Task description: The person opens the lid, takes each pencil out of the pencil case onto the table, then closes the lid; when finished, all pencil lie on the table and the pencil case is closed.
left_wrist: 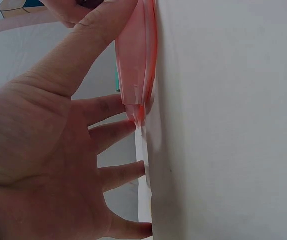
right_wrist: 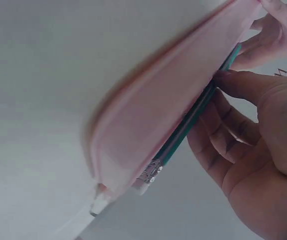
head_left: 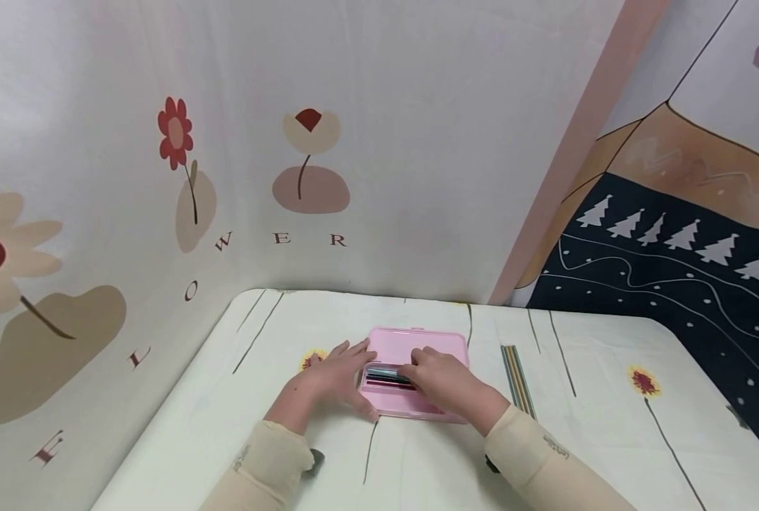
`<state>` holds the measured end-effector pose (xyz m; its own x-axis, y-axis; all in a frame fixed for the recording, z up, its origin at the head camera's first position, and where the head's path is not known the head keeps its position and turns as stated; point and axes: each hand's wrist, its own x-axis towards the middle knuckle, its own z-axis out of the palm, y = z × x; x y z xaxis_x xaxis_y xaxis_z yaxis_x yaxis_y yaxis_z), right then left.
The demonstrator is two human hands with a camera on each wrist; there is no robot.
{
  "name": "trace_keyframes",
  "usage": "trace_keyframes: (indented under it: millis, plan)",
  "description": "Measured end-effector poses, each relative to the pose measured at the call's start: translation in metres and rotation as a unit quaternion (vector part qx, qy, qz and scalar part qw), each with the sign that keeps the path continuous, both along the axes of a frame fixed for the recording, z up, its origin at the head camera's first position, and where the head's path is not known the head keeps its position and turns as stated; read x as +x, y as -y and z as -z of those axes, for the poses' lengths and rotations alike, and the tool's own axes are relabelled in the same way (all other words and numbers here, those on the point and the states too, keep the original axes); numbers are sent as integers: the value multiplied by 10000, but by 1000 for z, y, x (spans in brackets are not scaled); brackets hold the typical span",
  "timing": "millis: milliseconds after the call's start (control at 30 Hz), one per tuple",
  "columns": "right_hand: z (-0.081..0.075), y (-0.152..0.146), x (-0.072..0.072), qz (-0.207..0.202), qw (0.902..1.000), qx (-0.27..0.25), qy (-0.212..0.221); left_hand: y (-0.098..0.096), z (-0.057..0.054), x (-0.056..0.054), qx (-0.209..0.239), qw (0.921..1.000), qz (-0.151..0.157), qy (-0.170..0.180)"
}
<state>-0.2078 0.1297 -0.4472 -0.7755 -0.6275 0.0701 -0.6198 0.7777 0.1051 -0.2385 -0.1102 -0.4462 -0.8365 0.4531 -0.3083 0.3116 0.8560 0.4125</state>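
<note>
A pink pencil case (head_left: 393, 346) lies on the table with its lid folded back, away from the person. Several pencils (head_left: 384, 377), teal, dark and red, lie side by side in it. My left hand (head_left: 339, 376) steadies the case's left end, fingers spread and fairly straight, the thumb at the near corner. Over the right part of the case, my right hand (head_left: 446, 383) pinches pencils between thumb and fingers. In the right wrist view a green pencil (right_wrist: 182, 127) with an eraser end shows along the case's rim under that thumb; other pencils are partly hidden.
Several more pencils (head_left: 517, 380), green and gold, lie together on the table right of the case, beside the right forearm. The white tablecloth (head_left: 609, 440) bears printed flowers. Hanging printed cloth (head_left: 417, 177) stands behind and to the left of the table.
</note>
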Motion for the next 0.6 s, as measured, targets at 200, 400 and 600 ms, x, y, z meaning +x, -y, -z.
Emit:
trace_keyframes:
  millis: [200,400,600]
  plan:
    - [-8,0,5,291,9993,202,-75,0,1,0,-13,10000,5,-13]
    - [-18,-4,10,829,9962,-66,246,0,0,0,30,10000,-24,0]
    - [-24,-18,13,1572,9806,-821,839,-1,3,-1,62,9999,-123,54]
